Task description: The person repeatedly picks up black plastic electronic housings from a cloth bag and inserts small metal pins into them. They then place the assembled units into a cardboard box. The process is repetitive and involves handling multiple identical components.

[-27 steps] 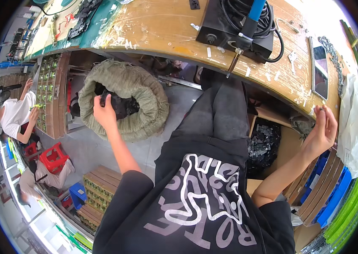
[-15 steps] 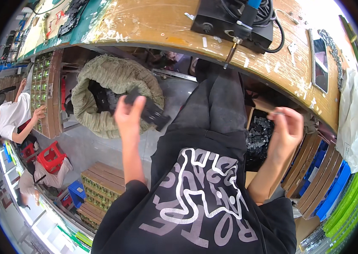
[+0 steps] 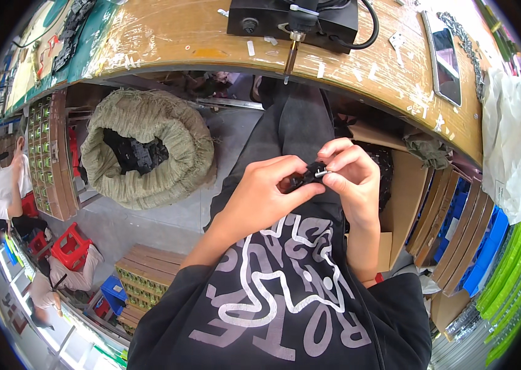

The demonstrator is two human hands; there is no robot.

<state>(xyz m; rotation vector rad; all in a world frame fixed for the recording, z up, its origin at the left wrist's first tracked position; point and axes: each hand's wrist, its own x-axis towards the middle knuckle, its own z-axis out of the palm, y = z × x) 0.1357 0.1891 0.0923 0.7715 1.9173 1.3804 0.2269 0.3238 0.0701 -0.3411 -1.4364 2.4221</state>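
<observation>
your left hand holds a black part closed in its fingers, in front of your black shirt; your grip hides most of it, but its long axis runs roughly left to right, the visible end pointing at your right hand, which pinches a small silvery piece there. large pale lettering crosses the shirt.

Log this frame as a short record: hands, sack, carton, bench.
left_hand: left hand grips a black part
right_hand: right hand pinches a small silvery piece at that part
sack: woven sack, open, left of the legs, dark pieces inside
carton: open cardboard carton, on the right
bench: phone, black box, metal-tipped tool
</observation>
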